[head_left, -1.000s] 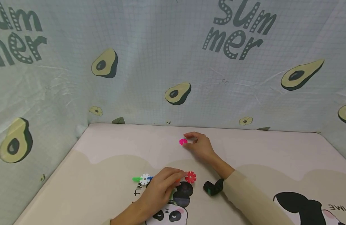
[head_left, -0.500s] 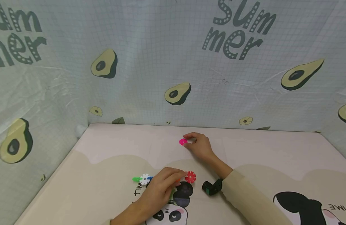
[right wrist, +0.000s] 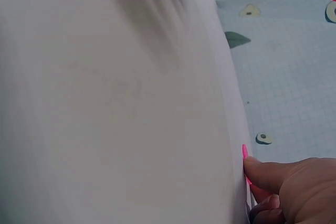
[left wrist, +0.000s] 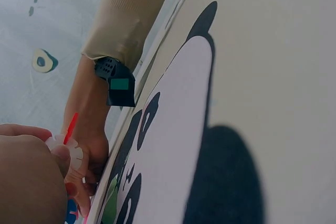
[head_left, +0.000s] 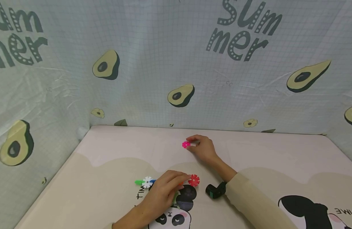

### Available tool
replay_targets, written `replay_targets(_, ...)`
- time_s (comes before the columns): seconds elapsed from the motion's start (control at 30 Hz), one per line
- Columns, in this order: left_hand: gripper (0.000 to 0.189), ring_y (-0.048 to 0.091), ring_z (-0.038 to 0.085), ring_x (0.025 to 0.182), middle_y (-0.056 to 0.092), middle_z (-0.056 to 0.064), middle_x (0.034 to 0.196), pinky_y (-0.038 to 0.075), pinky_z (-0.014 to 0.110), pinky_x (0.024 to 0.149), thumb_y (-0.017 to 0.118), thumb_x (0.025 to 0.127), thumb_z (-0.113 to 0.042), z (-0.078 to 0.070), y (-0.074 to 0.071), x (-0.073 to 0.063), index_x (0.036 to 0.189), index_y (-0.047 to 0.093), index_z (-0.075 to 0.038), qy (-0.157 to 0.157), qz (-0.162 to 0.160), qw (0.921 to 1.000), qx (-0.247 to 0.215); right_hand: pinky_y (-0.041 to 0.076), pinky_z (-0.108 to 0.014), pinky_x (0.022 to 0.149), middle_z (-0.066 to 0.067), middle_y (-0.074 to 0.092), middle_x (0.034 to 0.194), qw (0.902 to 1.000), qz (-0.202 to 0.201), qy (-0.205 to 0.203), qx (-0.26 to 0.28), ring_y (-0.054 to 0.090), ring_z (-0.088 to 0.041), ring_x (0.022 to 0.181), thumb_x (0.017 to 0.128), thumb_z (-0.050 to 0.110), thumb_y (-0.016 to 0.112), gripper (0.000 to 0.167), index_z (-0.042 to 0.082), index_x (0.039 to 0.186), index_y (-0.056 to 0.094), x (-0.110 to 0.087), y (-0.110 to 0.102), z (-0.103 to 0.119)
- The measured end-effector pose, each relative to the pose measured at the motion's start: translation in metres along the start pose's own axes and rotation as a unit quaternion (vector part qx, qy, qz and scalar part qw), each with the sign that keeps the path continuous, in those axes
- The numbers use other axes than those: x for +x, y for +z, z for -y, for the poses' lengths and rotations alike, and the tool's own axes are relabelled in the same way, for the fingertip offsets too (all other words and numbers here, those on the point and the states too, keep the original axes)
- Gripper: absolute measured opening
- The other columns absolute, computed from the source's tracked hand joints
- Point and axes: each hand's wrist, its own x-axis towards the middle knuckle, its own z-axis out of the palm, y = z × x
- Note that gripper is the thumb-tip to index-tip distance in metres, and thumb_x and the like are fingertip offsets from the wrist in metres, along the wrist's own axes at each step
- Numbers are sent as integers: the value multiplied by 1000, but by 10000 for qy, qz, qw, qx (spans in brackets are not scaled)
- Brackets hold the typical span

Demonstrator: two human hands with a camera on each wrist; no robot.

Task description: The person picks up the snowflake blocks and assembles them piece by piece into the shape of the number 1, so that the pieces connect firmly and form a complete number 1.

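Note:
Small notched plastic flower discs are joined in a row on the table. A green disc (head_left: 139,183), a white disc (head_left: 147,182) and a bit of blue show left of my left hand (head_left: 164,189), and a red disc (head_left: 194,180) shows past its fingertips. That hand grips the row's middle, hiding part of it. In the left wrist view its thumb and fingers hold a whitish disc (left wrist: 75,157) beside a red one (left wrist: 71,128). Farther back, my right hand (head_left: 204,149) pinches a pink disc (head_left: 186,144) between thumb and fingers, close over the table.
The table (head_left: 113,143) wears a cover with panda prints. Behind it and at its sides hangs a pale cloth (head_left: 141,63) with avocado prints. A black wrist camera (head_left: 216,190) sits under the right wrist, by the sleeve cuff.

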Motion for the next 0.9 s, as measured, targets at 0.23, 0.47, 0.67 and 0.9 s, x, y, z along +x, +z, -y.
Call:
replay_targets(0.23,48,57,14,104,60,2,113,46,21,92,66,82,9,1,0,0,125,60,-8,19,-12,10000,-8,41,-28,60,-2,68,95,9999,94,70,35,48,-16,71,80,5,76,26,10,105,72,1,1,1)
replay_targets(0.47,48,57,14,104,60,2,114,46,20,91,67,82,9,0,-1,1,126,59,-9,15,34,10000,-12,46,-31,69,-2,68,93,9998,26,12,-186,54,-18,79,81,12,76,26,9,107,72,1,1,5)
replay_targets(0.67,47,57,15,103,61,2,113,46,21,90,66,81,10,1,-1,1,124,60,-7,137,-87,9999,-30,48,-37,76,-1,66,93,9989,-20,84,-456,58,-19,88,78,20,80,31,12,107,72,1,5,8)
replay_targets(0.9,48,57,15,104,61,2,113,46,21,90,67,80,11,1,0,1,124,60,-8,110,-84,9999,-58,49,-39,78,-2,66,95,9980,3,228,-596,59,-21,91,80,17,79,30,12,108,72,0,5,11)
